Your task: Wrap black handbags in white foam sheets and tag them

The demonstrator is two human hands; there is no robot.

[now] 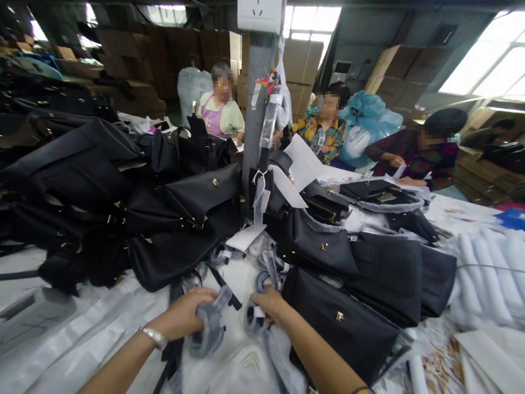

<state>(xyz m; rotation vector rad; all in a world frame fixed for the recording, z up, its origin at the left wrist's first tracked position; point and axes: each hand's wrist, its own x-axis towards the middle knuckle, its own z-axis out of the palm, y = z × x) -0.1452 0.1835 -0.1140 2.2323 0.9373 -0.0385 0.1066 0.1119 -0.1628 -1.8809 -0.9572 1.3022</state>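
Observation:
My left hand (192, 312), a bracelet at its wrist, is closed on a coiled bag strap (209, 331) in cloudy plastic wrap. To its right, my right hand (268, 302) has its fingers closed on another plastic-wrapped strap (255, 319); its fingertips are partly hidden. More wrapped straps (268, 264) lie just beyond both hands. A black handbag (342, 325) with a gold clasp lies beside my right forearm. Another black handbag (170, 245) rests beyond my left hand. Loose black strips (167, 368) hang below my left wrist.
A large pile of black bags (70, 158) fills the left. A grey post (254, 105) with a socket box (260, 4) rises from the middle. Rolled white padding (504, 280) and paper sheets (501, 360) lie at right. Several people sit across the table, cartons (176, 51) behind them.

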